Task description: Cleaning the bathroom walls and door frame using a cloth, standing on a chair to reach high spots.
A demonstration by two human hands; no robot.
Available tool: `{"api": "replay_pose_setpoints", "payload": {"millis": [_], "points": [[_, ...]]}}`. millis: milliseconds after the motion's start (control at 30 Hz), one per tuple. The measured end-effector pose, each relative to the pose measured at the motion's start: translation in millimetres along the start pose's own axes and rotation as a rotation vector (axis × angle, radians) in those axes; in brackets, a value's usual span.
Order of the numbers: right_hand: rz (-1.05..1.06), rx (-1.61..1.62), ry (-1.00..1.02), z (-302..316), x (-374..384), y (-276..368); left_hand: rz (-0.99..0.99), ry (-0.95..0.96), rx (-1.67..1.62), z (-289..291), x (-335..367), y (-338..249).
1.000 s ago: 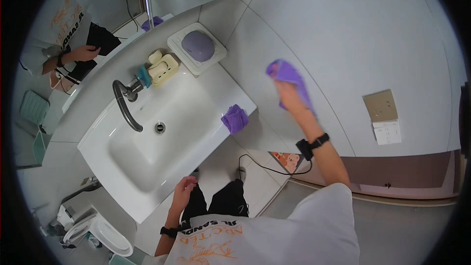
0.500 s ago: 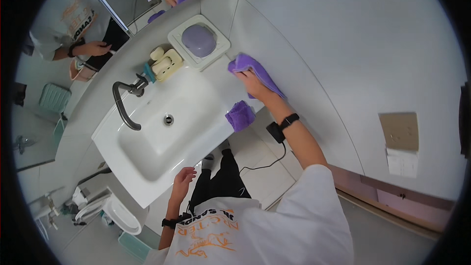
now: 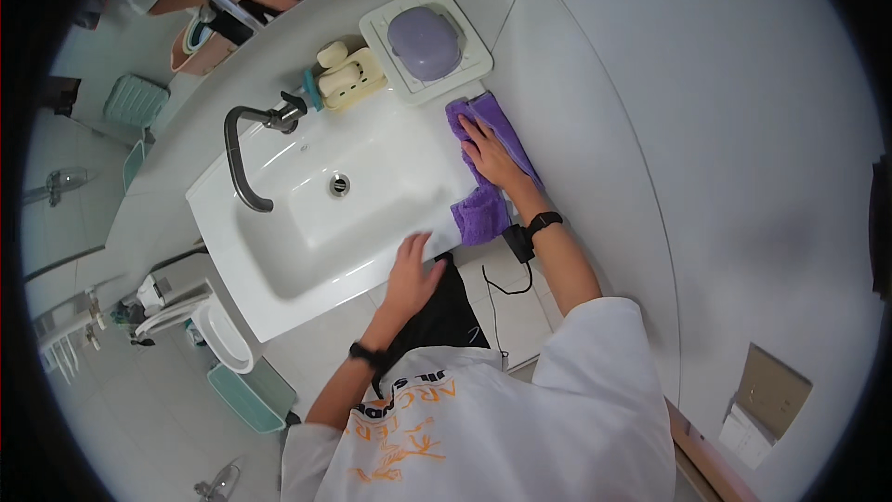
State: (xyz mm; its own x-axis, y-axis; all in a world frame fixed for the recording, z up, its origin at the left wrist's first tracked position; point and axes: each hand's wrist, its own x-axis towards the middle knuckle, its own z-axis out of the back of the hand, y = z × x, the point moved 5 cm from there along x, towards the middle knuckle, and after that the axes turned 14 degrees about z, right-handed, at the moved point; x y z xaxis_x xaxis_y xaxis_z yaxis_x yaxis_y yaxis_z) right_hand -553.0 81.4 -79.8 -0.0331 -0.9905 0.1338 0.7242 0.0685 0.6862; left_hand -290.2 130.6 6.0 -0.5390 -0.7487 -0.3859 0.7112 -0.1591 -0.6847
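Note:
A purple cloth [image 3: 513, 141] lies on the right-hand ledge of the white washbasin [image 3: 269, 311], against the wall. My right hand [image 3: 492, 157] rests flat on it, fingers stretched out and a little apart. A second purple fluffy piece [image 3: 480, 216] hangs at the ledge's front corner below that hand. Whether the two pieces are one cloth cannot be made out. My left hand [image 3: 412, 277] is over the basin's front rim, its fingers loosely extended with nothing in them, slightly blurred.
A dark grey tap [image 3: 244, 160] curves over the basin. Along the back stand a cream soap dish [image 3: 358, 90] with soap bars and a white square tray [image 3: 472, 74] bearing a lilac rounded box [image 3: 425, 44]. A black plug with a cable [image 3: 518, 244] hangs below the right corner.
My right hand has flattened onto the cloth, which now lies spread along the ledge, touching the other purple piece. My left hand has risen from near my body to the basin's front rim.

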Motion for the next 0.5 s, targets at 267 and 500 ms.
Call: {"api": "replay_pose_setpoints", "payload": {"millis": [267,500], "points": [[-0.059,-0.011,-0.142,-14,-4,8,0.121,0.015,0.054,-64,68,-18],[-0.012,-0.038,-0.156,-31,1,30,0.060,0.023,-0.455,-44,47,22]]}}
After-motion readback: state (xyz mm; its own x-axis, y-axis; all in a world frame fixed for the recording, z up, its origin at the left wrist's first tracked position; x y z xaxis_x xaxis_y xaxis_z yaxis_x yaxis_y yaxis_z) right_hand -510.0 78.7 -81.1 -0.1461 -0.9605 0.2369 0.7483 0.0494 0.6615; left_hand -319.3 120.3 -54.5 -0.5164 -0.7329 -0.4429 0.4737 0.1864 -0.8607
